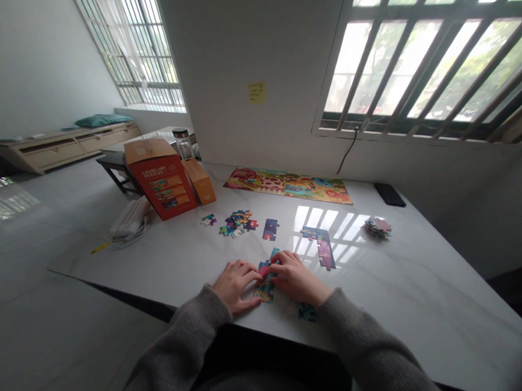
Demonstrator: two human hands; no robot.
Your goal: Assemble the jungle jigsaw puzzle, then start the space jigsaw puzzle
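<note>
Two grips, the left grip [234, 284] and the right grip [296, 277], curl in from either side of a puzzle strip [265, 288] on the bench [413, 297], its long axis running away from the person. Both close on a pink piece [264, 271]; whether either clenches it cannot be told. A red box [162, 184] reads "LEVEL UP PUZZLES".

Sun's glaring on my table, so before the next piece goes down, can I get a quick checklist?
1. Pink piece firmly held between the hands: cannot tell, fingers hide it.
2. Left hand and right hand on the joined pieces: ok.
3. Purple section out of the window glare: not ok, it lies in the bright patch.
4. Loose pile spread apart from the hands: ok.
5. Stack of pieces out of the glare: ok.
</note>
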